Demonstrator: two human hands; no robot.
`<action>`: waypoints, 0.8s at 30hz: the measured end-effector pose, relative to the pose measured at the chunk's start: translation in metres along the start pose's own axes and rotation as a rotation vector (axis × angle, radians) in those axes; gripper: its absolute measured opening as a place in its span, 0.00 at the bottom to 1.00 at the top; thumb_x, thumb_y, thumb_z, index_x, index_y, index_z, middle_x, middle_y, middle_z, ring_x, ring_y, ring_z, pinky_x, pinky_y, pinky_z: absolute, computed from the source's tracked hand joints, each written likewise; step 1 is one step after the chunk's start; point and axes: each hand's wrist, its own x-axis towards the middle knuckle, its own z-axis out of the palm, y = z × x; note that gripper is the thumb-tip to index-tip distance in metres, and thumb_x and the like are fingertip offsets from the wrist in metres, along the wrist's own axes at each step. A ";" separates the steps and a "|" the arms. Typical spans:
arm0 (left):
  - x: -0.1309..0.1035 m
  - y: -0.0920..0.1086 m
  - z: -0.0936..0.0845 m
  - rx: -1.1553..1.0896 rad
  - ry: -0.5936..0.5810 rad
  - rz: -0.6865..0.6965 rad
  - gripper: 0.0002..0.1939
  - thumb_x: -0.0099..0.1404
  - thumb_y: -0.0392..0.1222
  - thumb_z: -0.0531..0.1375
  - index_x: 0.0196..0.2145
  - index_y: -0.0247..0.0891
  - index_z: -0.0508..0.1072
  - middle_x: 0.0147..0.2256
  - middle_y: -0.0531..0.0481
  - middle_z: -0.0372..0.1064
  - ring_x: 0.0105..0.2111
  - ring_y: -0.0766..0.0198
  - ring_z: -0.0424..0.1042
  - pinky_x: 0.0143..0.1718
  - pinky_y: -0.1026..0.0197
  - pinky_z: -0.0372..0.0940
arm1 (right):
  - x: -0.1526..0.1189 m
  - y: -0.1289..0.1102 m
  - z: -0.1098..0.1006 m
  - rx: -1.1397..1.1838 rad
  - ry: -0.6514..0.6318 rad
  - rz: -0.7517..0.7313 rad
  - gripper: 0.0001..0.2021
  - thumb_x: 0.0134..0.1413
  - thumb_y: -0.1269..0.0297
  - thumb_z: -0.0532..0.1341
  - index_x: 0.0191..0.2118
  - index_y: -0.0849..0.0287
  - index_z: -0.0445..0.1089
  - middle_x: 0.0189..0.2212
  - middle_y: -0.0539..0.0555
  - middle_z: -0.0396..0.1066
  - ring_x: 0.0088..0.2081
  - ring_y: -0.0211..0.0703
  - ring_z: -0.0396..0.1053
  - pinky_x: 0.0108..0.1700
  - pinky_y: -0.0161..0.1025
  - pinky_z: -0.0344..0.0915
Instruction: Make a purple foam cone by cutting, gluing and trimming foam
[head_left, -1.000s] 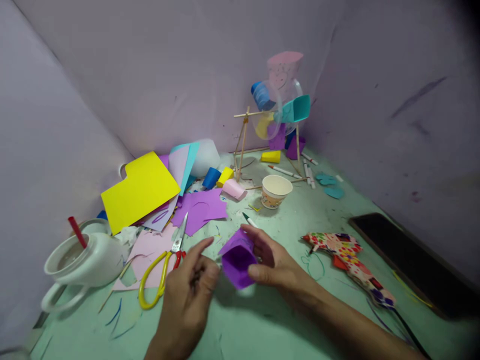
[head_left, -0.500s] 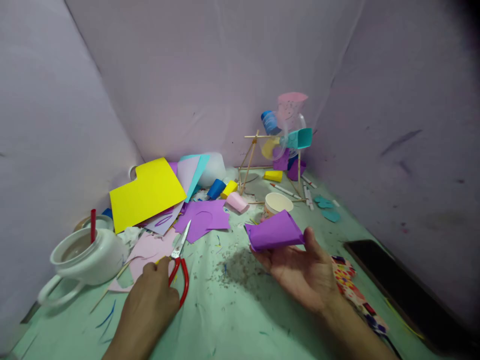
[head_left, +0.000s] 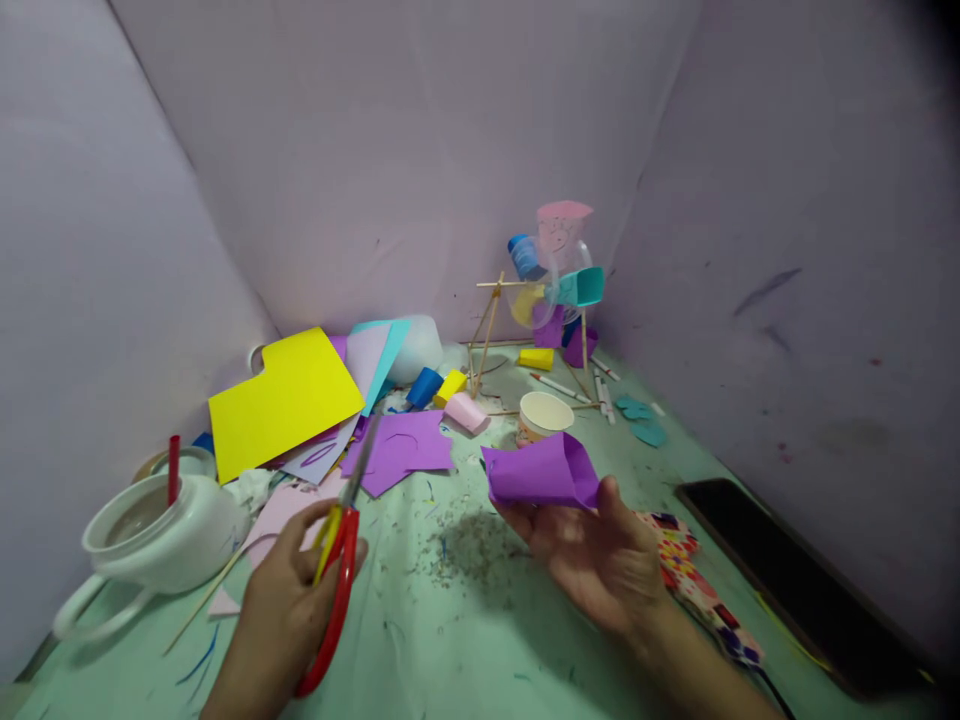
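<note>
My left hand (head_left: 289, 600) is closed around scissors (head_left: 346, 565) with red handles and a yellow part, blades pointing up and away. In my right hand (head_left: 592, 570), palm up, a purple folded paper cup (head_left: 532, 472) rests on the fingers, with the thumb by its open end, which faces right. Behind it stands a white paper cup (head_left: 546, 415). Beyond the scissors lies a cut sheet of purple paper (head_left: 409, 450), and pink paper (head_left: 289, 515) is partly hidden by my left hand.
A white teapot (head_left: 172, 535) with a red stick stands at left, near yellow card (head_left: 289, 400). At the back, a wooden-stick frame (head_left: 491, 335) carries a wheel with coloured paper cups (head_left: 585, 287). A black phone (head_left: 787, 580) and a flowered, corded object (head_left: 697, 570) lie at right.
My left hand has picked the scissors up from the table and turned them more upright. My right hand has turned the purple paper cup so its opening shows. The view has shifted slightly.
</note>
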 end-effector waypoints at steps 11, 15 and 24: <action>-0.011 0.030 0.062 0.063 -0.230 0.324 0.15 0.62 0.39 0.45 0.45 0.39 0.63 0.20 0.54 0.66 0.19 0.63 0.66 0.21 0.64 0.60 | -0.002 -0.005 -0.002 -0.189 -0.022 -0.232 0.22 0.48 0.48 0.63 0.50 0.46 0.70 0.52 0.52 0.71 0.60 0.54 0.57 0.63 0.60 0.46; -0.015 0.026 0.062 0.015 -0.264 0.356 0.23 0.56 0.37 0.51 0.51 0.41 0.63 0.36 0.44 0.74 0.36 0.57 0.73 0.35 0.59 0.68 | -0.007 -0.003 0.000 -0.228 -0.037 -0.281 0.23 0.49 0.48 0.62 0.52 0.44 0.67 0.56 0.49 0.66 0.64 0.52 0.51 0.65 0.59 0.43; -0.022 0.033 0.064 -0.008 -0.264 0.309 0.28 0.53 0.34 0.50 0.53 0.41 0.64 0.45 0.43 0.74 0.42 0.56 0.74 0.41 0.59 0.68 | -0.023 0.009 0.004 -0.298 -0.021 -0.137 0.33 0.37 0.45 0.67 0.54 0.45 0.67 0.62 0.51 0.58 0.64 0.63 0.48 0.65 0.59 0.42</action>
